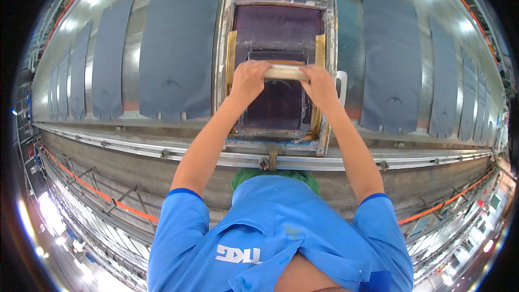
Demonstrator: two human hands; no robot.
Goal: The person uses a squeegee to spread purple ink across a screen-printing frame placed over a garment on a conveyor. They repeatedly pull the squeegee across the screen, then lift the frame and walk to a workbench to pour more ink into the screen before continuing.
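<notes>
Wooden squeegee handle (285, 72) is clamped at its ends by the left hand (247, 79) and right hand (320, 85), over the purple screen (278, 27) in its frame (223, 65).

The person wears a bright blue short-sleeved polo shirt (281, 238) with an open collar and a darker blue band edging each sleeve cuff. White lettering marks the chest on the left. Both forearms are bare, and the left hand (247, 80) and right hand (320, 85) are gloveless.
</notes>
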